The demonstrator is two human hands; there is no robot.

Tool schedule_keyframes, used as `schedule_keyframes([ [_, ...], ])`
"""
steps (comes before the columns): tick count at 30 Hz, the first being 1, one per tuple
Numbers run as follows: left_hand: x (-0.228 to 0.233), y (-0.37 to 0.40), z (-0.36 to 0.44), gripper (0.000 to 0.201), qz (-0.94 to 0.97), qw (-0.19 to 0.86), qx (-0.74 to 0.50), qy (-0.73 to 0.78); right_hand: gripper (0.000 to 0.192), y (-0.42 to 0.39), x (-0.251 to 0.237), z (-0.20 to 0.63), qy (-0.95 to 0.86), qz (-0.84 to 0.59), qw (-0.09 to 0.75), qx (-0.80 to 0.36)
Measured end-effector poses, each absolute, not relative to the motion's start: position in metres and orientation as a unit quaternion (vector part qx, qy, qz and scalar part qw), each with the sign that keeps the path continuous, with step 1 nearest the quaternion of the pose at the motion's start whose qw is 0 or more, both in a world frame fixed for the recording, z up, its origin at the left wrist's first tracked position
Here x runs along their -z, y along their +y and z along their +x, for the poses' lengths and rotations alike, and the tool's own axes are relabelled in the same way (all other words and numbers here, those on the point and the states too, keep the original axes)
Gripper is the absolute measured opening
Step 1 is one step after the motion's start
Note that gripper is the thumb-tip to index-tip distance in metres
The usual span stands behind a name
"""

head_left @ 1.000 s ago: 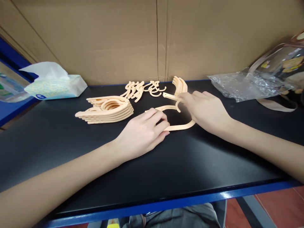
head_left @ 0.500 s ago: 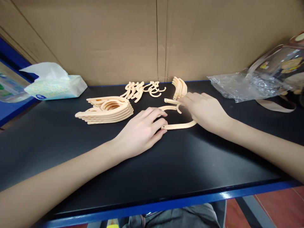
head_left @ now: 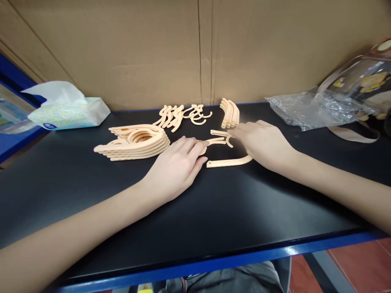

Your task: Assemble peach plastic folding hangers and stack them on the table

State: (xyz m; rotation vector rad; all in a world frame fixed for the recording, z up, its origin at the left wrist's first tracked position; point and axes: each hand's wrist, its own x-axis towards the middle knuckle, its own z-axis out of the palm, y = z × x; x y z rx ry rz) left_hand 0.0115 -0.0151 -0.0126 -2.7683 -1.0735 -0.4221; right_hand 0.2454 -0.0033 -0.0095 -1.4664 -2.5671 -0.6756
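My left hand (head_left: pixel 179 169) is closed around the end of a peach plastic hanger piece (head_left: pixel 216 141); part of it shows between thumb and fingers. My right hand (head_left: pixel 264 142) grips a curved hanger arm (head_left: pixel 229 162), whose holed free end points left, just beyond my left thumb. Another straight-ended part (head_left: pixel 218 132) runs under my right fingers, which hide how the pieces meet. A small hook tip (head_left: pixel 229 141) shows beside those fingers. To the left of my left hand lies a stack of curved hanger pieces (head_left: pixel 137 144).
Several loose hooks (head_left: pixel 174 116) lie at the back of the black table (head_left: pixel 189 240), with a bundle of curved arms (head_left: pixel 230 113) to their right. A tissue pack (head_left: pixel 70 112) stands back left. A clear plastic bag (head_left: pixel 305 108) and a transparent backpack (head_left: pixel 363 81) are at right, against cardboard.
My left hand has drawn slightly left, and its thumb and fingers have come off the holed end of the curved arm. My right hand stays nearly in place.
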Motion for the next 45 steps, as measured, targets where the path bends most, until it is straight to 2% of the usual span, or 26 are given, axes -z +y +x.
schedule_keyframes([
  [6,0.012,-0.019,0.012,0.032,-0.917,0.118,0.13,-0.358,0.02,-0.01,0.005,0.24,-0.838,-0.47,0.066,0.269],
  [14,0.014,-0.017,0.011,0.034,-0.915,0.121,0.142,-0.358,0.041,-0.032,0.0,0.226,-0.893,-0.36,0.105,0.247],
  [21,0.013,-0.016,0.01,0.028,-0.911,0.089,0.163,-0.368,0.024,-0.028,0.003,0.227,-0.925,-0.295,0.078,0.228],
  [32,0.012,-0.017,0.011,0.026,-0.916,0.083,0.153,-0.36,0.026,-0.037,0.004,0.223,-0.915,-0.317,0.07,0.24],
  [40,0.011,-0.018,0.012,0.027,-0.912,0.048,0.187,-0.361,0.022,-0.037,0.004,0.224,-0.887,-0.335,0.085,0.305],
  [45,0.007,-0.021,0.01,0.04,-0.897,0.085,0.214,-0.377,0.019,-0.035,0.003,0.225,-0.858,-0.356,0.125,0.348],
])
